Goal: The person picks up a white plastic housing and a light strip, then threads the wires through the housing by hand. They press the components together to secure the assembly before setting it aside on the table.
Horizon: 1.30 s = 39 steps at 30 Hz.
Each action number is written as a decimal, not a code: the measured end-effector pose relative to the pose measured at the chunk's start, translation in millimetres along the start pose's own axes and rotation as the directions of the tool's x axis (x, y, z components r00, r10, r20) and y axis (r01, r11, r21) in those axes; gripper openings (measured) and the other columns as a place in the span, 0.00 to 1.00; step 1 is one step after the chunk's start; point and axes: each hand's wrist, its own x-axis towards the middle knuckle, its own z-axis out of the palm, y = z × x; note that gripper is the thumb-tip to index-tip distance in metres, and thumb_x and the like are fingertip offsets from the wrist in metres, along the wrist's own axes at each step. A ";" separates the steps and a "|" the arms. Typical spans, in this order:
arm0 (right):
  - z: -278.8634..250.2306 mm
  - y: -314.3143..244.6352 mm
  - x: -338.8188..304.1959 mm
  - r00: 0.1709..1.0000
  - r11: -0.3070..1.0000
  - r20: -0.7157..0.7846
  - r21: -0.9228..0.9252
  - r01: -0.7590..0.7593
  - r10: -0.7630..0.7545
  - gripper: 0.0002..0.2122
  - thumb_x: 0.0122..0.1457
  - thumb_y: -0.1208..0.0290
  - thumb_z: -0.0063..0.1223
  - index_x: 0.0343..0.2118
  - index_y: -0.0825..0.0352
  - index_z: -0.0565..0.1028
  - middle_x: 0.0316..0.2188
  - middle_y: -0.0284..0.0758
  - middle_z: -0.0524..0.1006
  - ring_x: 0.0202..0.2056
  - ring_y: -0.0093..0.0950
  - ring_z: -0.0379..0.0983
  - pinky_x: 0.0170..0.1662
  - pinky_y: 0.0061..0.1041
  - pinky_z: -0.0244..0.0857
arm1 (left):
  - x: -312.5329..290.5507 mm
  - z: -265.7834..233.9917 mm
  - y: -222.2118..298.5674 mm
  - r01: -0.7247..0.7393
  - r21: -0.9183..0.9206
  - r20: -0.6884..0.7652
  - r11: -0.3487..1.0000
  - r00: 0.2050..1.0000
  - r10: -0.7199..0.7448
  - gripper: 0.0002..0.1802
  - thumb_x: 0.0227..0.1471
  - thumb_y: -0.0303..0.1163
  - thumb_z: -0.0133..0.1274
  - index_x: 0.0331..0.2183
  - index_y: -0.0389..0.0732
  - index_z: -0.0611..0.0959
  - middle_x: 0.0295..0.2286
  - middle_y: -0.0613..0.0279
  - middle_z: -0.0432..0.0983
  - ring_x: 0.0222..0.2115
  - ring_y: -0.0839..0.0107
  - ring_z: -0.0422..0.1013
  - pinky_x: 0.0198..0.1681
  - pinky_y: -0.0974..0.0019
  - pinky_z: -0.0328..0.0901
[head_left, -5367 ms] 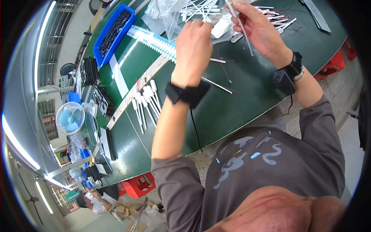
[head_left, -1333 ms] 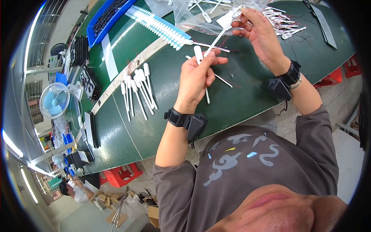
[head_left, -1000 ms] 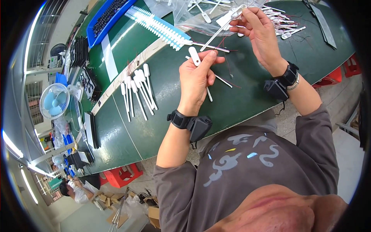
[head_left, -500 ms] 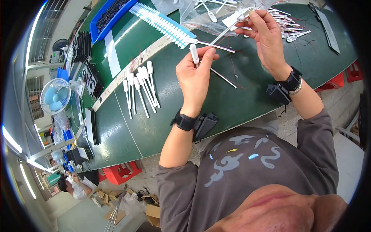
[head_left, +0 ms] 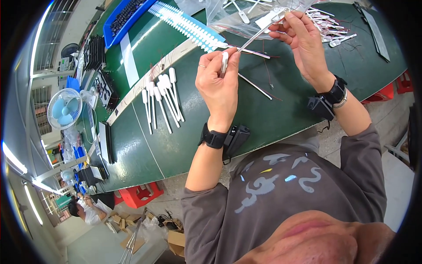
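Left hand [head_left: 218,90]: fingers closed on white paddle-ended piece [head_left: 224,63], paddle pointing up. Right hand [head_left: 308,53]: thumb and fingers pinch upper end of white stick [head_left: 255,38]. Stick slants down to left fingertips; contact unclear. Both pieces above green table [head_left: 184,147]. White paddle-ended sticks [head_left: 158,93] lie grouped left of left hand.

The left hand [head_left: 219,83] and right hand [head_left: 308,49] hold slim white pieces [head_left: 224,63].
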 end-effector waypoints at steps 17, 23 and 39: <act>-7.4 1.3 5.5 0.998 0.998 -0.008 0.016 -0.067 0.067 0.09 0.67 0.65 0.49 0.38 0.67 0.74 0.37 0.36 0.79 0.43 0.27 0.78 0.50 0.26 0.71 | 1.8 -0.5 -5.2 -0.044 0.008 0.032 0.999 0.999 0.044 0.09 0.55 0.26 0.59 0.39 0.40 0.87 0.38 0.63 0.77 0.24 0.81 0.67 0.20 0.75 0.59; -10.8 1.4 6.1 0.996 0.996 -0.014 0.034 -0.084 0.085 0.10 0.67 0.65 0.49 0.39 0.68 0.74 0.37 0.36 0.78 0.43 0.27 0.78 0.50 0.25 0.71 | 2.3 -0.7 -6.0 -0.051 -0.010 0.024 0.999 0.998 0.052 0.09 0.54 0.25 0.60 0.39 0.40 0.87 0.37 0.62 0.78 0.25 0.81 0.69 0.19 0.76 0.59; -8.2 -0.7 5.5 0.994 0.994 -0.002 0.019 -0.107 0.107 0.11 0.67 0.64 0.49 0.38 0.67 0.74 0.36 0.34 0.77 0.43 0.26 0.77 0.50 0.24 0.71 | 0.2 -1.4 -7.6 0.001 -0.020 -0.010 1.000 1.000 -0.001 0.07 0.52 0.25 0.61 0.36 0.40 0.87 0.30 0.65 0.81 0.22 0.84 0.67 0.20 0.77 0.57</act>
